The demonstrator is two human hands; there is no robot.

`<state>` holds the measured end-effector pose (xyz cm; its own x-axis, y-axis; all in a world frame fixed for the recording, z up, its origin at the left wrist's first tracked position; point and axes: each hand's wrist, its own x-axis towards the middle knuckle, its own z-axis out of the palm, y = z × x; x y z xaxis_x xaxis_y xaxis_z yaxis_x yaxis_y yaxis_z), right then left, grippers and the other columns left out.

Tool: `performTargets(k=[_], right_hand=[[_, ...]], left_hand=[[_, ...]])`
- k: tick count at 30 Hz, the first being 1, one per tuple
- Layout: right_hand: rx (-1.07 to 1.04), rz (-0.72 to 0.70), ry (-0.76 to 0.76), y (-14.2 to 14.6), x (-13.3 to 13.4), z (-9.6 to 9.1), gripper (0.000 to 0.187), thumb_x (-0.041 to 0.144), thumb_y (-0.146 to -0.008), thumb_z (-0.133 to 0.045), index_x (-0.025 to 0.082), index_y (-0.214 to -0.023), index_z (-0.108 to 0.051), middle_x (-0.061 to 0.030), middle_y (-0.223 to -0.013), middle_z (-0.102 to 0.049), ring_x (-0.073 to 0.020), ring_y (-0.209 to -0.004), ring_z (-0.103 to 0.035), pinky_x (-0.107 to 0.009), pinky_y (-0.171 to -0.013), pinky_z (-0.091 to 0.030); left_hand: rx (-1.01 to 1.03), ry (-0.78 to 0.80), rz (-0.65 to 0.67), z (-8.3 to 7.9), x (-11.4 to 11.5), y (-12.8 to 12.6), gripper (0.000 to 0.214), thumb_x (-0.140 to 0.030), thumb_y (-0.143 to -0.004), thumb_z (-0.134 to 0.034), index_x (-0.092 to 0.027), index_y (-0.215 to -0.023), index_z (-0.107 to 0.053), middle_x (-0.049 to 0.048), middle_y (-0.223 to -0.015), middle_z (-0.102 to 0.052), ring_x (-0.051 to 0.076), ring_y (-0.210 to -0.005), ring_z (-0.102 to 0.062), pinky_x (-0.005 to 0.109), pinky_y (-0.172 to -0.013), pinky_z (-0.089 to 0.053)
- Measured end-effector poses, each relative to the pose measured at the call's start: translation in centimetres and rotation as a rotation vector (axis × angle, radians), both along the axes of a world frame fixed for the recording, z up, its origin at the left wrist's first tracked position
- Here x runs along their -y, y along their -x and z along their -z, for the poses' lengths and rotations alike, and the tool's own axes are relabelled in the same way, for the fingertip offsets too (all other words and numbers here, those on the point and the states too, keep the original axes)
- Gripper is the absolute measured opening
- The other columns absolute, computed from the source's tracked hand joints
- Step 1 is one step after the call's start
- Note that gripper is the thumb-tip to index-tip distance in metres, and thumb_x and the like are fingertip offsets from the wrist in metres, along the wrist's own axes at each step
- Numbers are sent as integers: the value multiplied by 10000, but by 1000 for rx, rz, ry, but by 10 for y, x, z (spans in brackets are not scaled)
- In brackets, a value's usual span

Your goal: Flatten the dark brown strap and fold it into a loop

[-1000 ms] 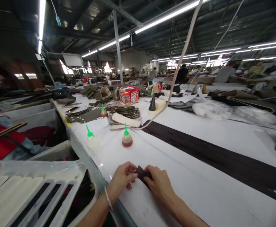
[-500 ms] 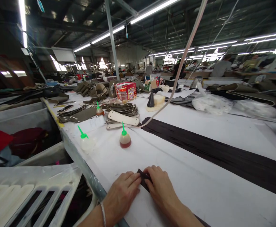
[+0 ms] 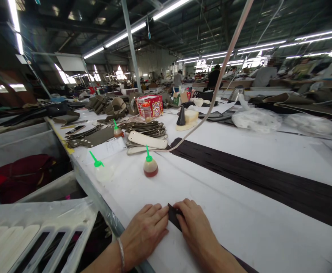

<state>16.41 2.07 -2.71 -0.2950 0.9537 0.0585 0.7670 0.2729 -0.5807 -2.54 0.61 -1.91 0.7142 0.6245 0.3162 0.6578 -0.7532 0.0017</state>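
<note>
Left hand [image 3: 147, 232] lies palm-down, fingers together, tips touching the strip [image 3: 174, 218]; right hand [image 3: 195, 225] pinches it, thumb against fingers. Bottle [image 3: 150, 167] at eleven o'clock.

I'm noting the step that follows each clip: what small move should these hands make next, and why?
Probably press the far end of the dark strip flat with the right hand, the left hand steadying it. The right thumb and fingers are closed around the strip near that end, and the left hand lies palm down with its fingertips at the strip's edge.
</note>
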Motion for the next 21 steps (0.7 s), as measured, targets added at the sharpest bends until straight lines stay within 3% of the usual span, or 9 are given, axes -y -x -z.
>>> performTargets(k=[12,21], right_hand=[[-8,-52,-72,-3,8,3,358,0,-854,-436,213,-1041,-654,-52,-959,-595,-224,-889,-496,-346,-822,-363],[58,-115,-248,-4,13,15,381,-28,-825,-502,200,-1105,-624,-49,-958,-566,-216,-858,-480,-341,-775,-375]], left_hand=[[-40,28,-12,0,1,1,264,-174,-921,-500,-127,-1178,-541,97,-1248,-599,242,-1083,-566,397,-916,-493],[-51,19,-10,4,-1,4,315,-178,-906,-535,-120,-1216,-527,88,-1280,-579,260,-1094,-554,415,-912,-505]])
